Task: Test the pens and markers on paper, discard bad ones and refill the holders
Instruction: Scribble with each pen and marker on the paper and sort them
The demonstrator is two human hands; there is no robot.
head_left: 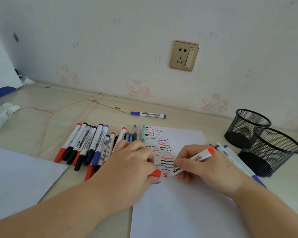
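Observation:
My right hand [208, 167] grips a red whiteboard marker [198, 158] with its tip on the white test paper [182, 212], among several red, black and blue squiggles. My left hand [131, 167] rests on the paper's left edge and holds the marker's red cap [156, 173] between its fingers. A row of several red, black and blue markers [88, 146] lies left of the paper, with a few thin pens [136, 133] beside them. Two empty black mesh holders [247, 127] [273, 152] stand at the right.
A few blue-capped markers [234, 157] lie between my right hand and the holders. One blue marker [148, 114] and a wooden stick [108, 105] lie near the wall. A second white sheet [16, 177] covers the desk's left front. A pink cord [47, 117] and crumpled tissue [0, 117] sit far left.

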